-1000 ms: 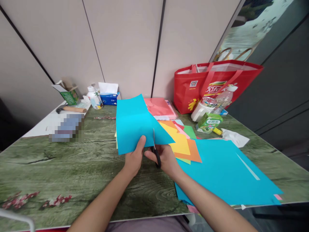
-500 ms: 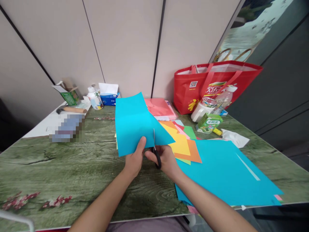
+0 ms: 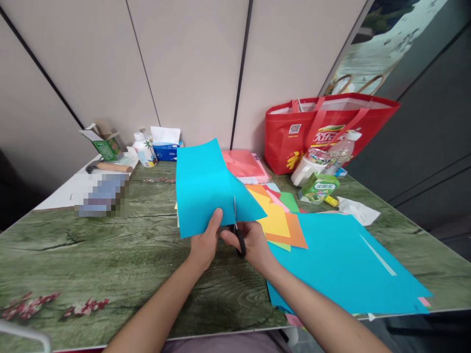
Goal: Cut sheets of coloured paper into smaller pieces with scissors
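A curved sheet of blue paper is raised above the table, its lower edge pinched in my left hand with the thumb on the near face. My right hand grips black-handled scissors, fingers through the loops. One scissor blade shows in front of the sheet and the other is hidden behind it, so the paper sits between them near its right side. To the right of the blades the sheet tapers to a pointed corner. My left fingers are hidden behind the sheet.
Larger blue paper covers the table's right side, beside yellow paper and orange pieces. Farther back stand a red bag, a plastic bottle, a white mug and a green carton. A wooden-handled tool lies left.
Almost nothing differs. Both hands, the scissors and the blue sheet keep the same place, with only a very slight shift at the sheet's upper edge.
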### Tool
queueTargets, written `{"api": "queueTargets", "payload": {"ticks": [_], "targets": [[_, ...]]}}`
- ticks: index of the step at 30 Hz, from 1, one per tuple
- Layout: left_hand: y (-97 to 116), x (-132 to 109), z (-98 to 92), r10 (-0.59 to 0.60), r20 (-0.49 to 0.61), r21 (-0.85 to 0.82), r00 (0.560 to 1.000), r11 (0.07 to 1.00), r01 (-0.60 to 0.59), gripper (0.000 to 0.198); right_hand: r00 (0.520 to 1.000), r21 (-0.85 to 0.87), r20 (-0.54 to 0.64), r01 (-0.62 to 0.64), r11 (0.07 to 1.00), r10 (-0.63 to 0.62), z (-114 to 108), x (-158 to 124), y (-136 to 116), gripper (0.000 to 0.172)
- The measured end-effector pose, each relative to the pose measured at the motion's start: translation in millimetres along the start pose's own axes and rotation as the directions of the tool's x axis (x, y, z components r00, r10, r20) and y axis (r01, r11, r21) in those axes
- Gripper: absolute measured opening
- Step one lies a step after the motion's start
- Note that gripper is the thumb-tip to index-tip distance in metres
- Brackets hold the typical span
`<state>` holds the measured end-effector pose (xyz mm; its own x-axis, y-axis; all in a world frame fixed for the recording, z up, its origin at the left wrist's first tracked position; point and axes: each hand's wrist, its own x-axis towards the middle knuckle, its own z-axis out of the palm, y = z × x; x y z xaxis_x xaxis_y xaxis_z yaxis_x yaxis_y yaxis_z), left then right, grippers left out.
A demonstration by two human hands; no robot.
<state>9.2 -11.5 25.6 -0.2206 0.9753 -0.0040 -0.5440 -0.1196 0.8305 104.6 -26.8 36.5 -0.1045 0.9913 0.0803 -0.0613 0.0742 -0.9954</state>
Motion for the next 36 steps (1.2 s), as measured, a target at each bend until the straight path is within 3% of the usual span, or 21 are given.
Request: {"api": "queueTargets", "payload": {"ticks": [4, 11, 36], "targets": [[-4.8, 2.3, -5.2, 0.026, 0.003, 0.072, 1.0, 0.997, -0.026, 0.05, 1.0, 0.039, 0.003, 0.009, 0.999, -0.009, -0.3, 0.8, 3.0, 0.036], [-10.4, 5.0, -13.2, 0.039, -0.004, 0.199, 0.999, 0.979, -0.038, 0.05, 0.991, 0.15, 0.031, 0.127, 0.981, -0.134, -3.0, 3.9, 12.7, 0.028], [-11.3, 4.9, -13.6, 0.078, 0.044, 0.237, 0.996, 0.968, -0.086, 0.057, 0.995, 0.123, 0.011, 0.098, 0.988, -0.1, -1.5, 3.9, 10.8, 0.03]]}}
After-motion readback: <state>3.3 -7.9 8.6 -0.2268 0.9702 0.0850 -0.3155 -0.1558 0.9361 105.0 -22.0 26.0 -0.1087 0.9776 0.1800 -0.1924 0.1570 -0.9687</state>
